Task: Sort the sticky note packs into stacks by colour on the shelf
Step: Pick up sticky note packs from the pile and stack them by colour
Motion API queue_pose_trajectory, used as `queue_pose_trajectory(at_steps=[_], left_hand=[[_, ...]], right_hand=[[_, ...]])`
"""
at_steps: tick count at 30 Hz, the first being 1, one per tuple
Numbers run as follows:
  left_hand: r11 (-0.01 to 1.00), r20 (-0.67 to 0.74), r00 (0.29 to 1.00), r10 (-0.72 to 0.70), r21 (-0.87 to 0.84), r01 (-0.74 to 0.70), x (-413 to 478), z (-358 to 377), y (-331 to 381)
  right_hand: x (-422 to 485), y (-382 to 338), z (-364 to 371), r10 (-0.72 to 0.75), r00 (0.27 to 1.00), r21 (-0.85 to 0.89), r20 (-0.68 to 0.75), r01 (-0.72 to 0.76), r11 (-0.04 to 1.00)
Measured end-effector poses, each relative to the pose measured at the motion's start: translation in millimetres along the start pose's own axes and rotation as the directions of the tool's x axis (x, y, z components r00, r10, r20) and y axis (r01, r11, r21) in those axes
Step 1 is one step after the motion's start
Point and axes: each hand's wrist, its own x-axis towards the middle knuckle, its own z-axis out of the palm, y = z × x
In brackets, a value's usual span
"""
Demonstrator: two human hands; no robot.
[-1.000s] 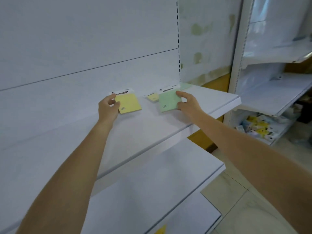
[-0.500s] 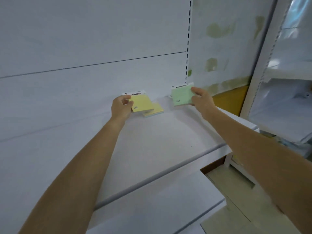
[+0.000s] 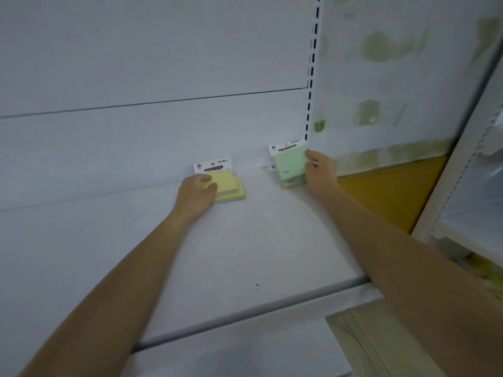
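Observation:
A yellow sticky note pack (image 3: 225, 181) with a white header card lies on top of another yellow pack (image 3: 234, 196) at the back of the white shelf (image 3: 245, 254). My left hand (image 3: 196, 195) grips the top yellow pack at its left edge, thumb on its face. Farther right, a green pack (image 3: 288, 165) sits tilted on a green pack below it (image 3: 291, 183), close to the back wall. My right hand (image 3: 319, 170) holds the upper green pack by its right edge.
A slotted white upright (image 3: 311, 77) runs up the back panel behind the green packs. A lower shelf (image 3: 231, 352) juts out beneath. To the right stand an orange panel (image 3: 386, 191) and a neighbouring shelf unit (image 3: 462, 148).
Both hands have moved toward the back of the shelf. The yellow pack came down onto the other yellow pack, and the green pack now sits on a green pack by the wall.

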Motion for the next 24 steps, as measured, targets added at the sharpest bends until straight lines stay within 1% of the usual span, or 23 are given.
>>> queue_pose_trajectory(at_steps=[4,8,11,14,17,19,22,24], left_hand=[[0.998,-0.004,1.000,0.016,0.057,-0.016,-2,1,1],[0.994,0.005,0.997,0.074,0.081,-0.074,-4,2,-1],[0.992,0.028,0.996,0.082,0.097,-0.085,-5,2,-5],[0.987,0.069,0.993,0.098,0.122,-0.106,-8,3,-2],[0.976,0.144,0.983,0.118,0.165,-0.141,-15,3,0],[0.965,0.167,0.977,0.136,0.201,-0.169,-18,3,0],[0.961,0.153,0.979,0.135,0.221,-0.167,-18,2,0],[0.961,0.144,0.981,0.131,0.224,-0.161,-18,1,1]], right_hand=[[4,-1,0,-0.037,0.999,-0.070,0.020,0.038,0.997],[3,3,2,-0.114,0.993,-0.196,0.040,0.120,0.973],[2,7,5,-0.135,0.989,-0.294,0.057,0.146,0.945],[4,11,6,-0.133,0.990,-0.401,0.048,0.141,0.905],[2,14,5,-0.131,0.990,-0.466,0.055,0.142,0.873],[-1,13,6,-0.116,0.989,-0.511,0.095,0.149,0.847],[-4,11,8,-0.131,0.971,-0.567,0.201,0.224,0.793],[-6,10,8,-0.116,0.962,-0.590,0.246,0.244,0.770]])
